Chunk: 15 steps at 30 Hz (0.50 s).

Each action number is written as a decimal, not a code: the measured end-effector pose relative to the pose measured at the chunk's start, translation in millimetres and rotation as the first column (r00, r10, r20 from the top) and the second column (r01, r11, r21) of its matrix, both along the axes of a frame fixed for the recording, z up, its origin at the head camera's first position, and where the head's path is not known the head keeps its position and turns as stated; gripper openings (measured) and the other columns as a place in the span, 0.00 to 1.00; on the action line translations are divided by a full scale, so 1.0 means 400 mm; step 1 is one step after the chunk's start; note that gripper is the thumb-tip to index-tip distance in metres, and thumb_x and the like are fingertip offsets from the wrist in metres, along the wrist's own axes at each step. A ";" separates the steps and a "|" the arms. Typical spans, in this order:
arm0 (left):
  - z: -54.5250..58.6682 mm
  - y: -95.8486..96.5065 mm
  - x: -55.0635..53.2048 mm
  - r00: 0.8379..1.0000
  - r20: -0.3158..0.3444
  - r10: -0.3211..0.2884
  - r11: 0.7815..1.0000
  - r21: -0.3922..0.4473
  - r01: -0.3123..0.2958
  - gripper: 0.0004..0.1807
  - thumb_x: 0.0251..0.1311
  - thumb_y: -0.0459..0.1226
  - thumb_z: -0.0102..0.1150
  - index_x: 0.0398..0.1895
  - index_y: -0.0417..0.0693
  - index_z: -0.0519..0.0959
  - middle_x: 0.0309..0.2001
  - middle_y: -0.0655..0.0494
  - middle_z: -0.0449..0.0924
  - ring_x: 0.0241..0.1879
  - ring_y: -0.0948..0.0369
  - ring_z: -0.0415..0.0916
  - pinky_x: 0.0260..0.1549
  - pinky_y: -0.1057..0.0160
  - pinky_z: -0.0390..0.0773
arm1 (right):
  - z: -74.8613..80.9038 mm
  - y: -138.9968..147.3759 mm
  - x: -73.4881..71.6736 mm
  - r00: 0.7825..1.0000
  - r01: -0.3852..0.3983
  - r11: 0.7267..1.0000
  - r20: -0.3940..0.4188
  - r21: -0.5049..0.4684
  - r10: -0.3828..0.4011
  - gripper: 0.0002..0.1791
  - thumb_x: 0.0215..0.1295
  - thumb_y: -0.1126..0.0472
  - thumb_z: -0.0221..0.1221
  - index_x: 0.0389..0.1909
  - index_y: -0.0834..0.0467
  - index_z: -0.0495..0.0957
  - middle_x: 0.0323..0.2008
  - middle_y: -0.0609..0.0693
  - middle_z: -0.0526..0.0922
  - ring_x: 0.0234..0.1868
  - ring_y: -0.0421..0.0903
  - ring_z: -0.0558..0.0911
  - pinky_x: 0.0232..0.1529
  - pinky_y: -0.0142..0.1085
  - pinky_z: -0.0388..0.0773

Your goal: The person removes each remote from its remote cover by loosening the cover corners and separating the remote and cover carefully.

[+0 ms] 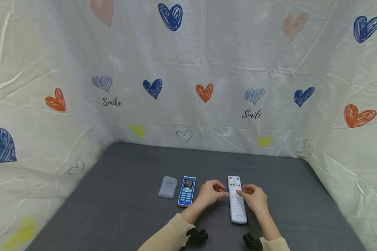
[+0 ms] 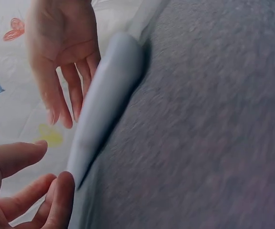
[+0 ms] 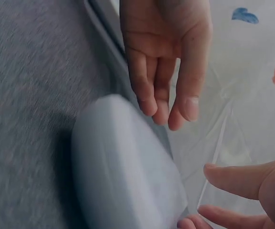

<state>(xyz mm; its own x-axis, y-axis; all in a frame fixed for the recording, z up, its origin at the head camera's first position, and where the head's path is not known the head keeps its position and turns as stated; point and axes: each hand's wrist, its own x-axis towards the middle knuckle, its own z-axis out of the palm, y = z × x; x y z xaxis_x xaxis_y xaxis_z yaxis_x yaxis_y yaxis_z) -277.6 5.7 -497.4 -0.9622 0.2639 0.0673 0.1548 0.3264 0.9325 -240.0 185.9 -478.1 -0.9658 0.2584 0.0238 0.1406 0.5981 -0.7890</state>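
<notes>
A long white remote control (image 1: pixel 237 205) lies buttons up on the dark grey table, between the two hands. On its left side, my left hand (image 1: pixel 211 192) has loosely bent fingers and a thumb pointing at the remote's edge. The left wrist view shows the fingertips (image 2: pixel 66 183) right at the end of the remote (image 2: pixel 104 95), thumb apart from them. Across from it is my right hand (image 1: pixel 255 198), its thumb overlapping the buttons in the head view. In the right wrist view that thumb (image 3: pixel 237 180) stands clear of the fingers, which are near the remote's edge (image 3: pixel 123 167).
A blue remote (image 1: pixel 186 191) with a small screen lies left of my left forearm. Beside it is a small translucent pale case (image 1: pixel 168 187). White cloth walls (image 1: pixel 182 111) printed with hearts rise behind the table (image 1: pixel 138 216) and along its sides.
</notes>
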 end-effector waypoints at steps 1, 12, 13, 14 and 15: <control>-0.003 0.006 0.003 1.000 0.019 -0.003 1.000 0.011 0.002 0.12 0.47 0.33 0.71 0.33 0.38 0.80 0.25 0.54 0.78 0.19 0.60 0.79 0.18 0.67 0.77 | -0.004 0.004 0.001 1.000 -0.005 1.000 0.010 -0.010 0.005 0.24 0.56 0.55 0.66 0.48 0.68 0.78 0.42 0.64 0.83 0.43 0.57 0.83 0.37 0.43 0.81; -0.017 0.048 0.026 0.985 0.171 -0.035 0.995 0.103 0.018 0.16 0.47 0.27 0.68 0.42 0.32 0.78 0.26 0.51 0.82 0.22 0.62 0.81 0.21 0.63 0.82 | -0.029 0.024 0.003 0.990 -0.046 0.992 0.126 -0.119 0.061 0.21 0.54 0.61 0.66 0.44 0.72 0.79 0.35 0.62 0.85 0.28 0.43 0.83 0.28 0.37 0.82; -0.018 0.051 0.026 0.984 0.176 -0.031 0.995 0.100 0.014 0.17 0.47 0.27 0.68 0.42 0.32 0.78 0.26 0.52 0.82 0.22 0.63 0.81 0.21 0.64 0.82 | -0.029 0.025 0.003 0.990 -0.044 0.992 0.129 -0.120 0.059 0.21 0.54 0.61 0.66 0.44 0.72 0.79 0.35 0.62 0.85 0.28 0.43 0.83 0.28 0.37 0.82; -0.019 0.052 0.027 0.984 0.177 -0.027 0.995 0.099 0.010 0.16 0.47 0.27 0.68 0.42 0.32 0.78 0.26 0.52 0.82 0.22 0.63 0.81 0.21 0.64 0.82 | -0.030 0.025 0.002 0.990 -0.043 0.992 0.131 -0.120 0.059 0.21 0.54 0.61 0.67 0.44 0.72 0.79 0.35 0.61 0.85 0.28 0.43 0.83 0.28 0.37 0.82; -0.021 0.054 0.027 0.984 0.177 -0.022 0.995 0.098 0.004 0.16 0.47 0.27 0.68 0.41 0.33 0.78 0.26 0.52 0.82 0.22 0.63 0.81 0.21 0.64 0.82 | -0.031 0.026 0.001 0.989 -0.043 0.991 0.133 -0.123 0.059 0.21 0.54 0.61 0.67 0.45 0.72 0.79 0.35 0.61 0.85 0.27 0.43 0.83 0.28 0.37 0.82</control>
